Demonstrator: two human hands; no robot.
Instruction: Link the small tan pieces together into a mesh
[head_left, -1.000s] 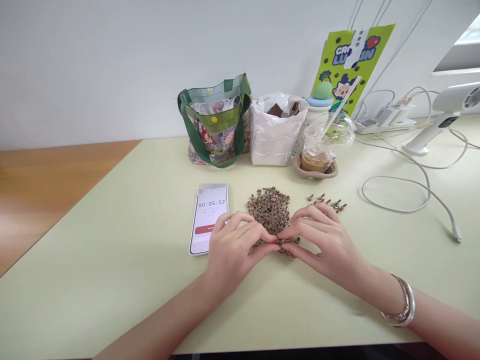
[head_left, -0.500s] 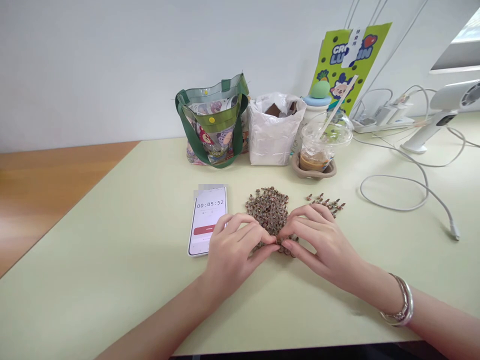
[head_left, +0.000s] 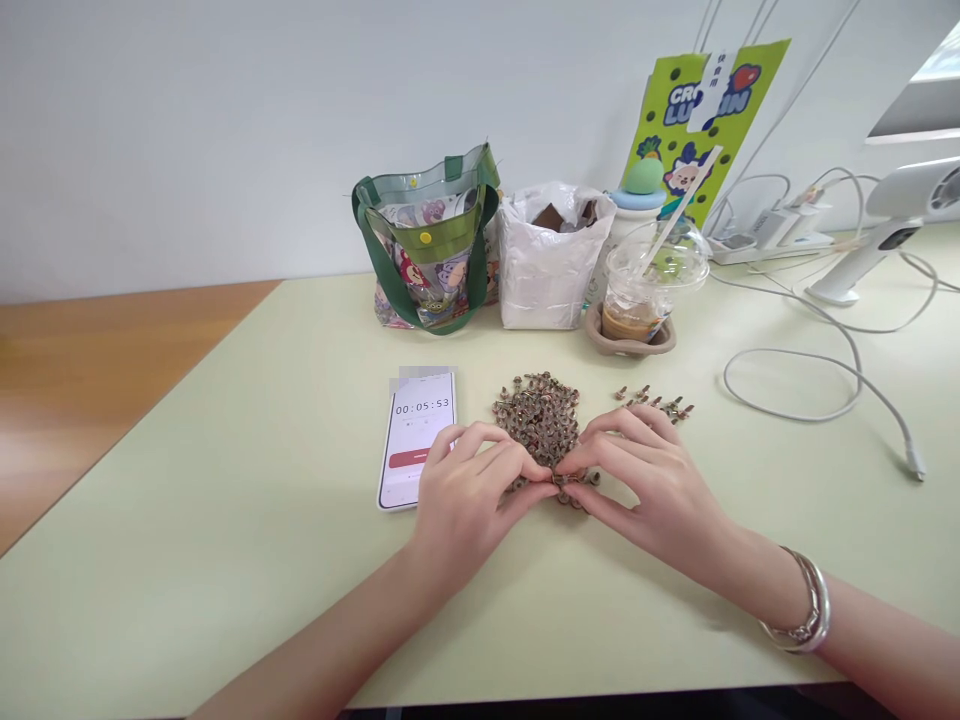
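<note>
A heap of small coppery screws (head_left: pixel 536 412) lies on the pale table in front of me. At its near edge, my left hand (head_left: pixel 474 488) is closed in a pinch, thumb against forefinger, on one small screw (head_left: pixel 564 479). From the other side the thumb and forefinger of my right hand (head_left: pixel 660 482) close on that same screw, so the fingertips of both hands nearly meet. Fingers partly hide the screw and the heap's near side. Beyond my right hand lies a smaller scatter of screws (head_left: pixel 677 409), partly covered by the fingers.
Left of the heap lies a phone (head_left: pixel 411 410) with a running timer, partly behind my left hand. Along the wall stand a green-handled bag (head_left: pixel 426 240), a white plastic-lined bin (head_left: pixel 546 275) and a drink cup (head_left: pixel 634 300) in a cardboard holder. A white cable (head_left: pixel 795 352) loops at right.
Both hands stay at the heap's near edge, with the right thumb and fingertips shifted slightly around the screw. The phone timer went from 05:52 to 05:53. The view has shifted slightly.
</note>
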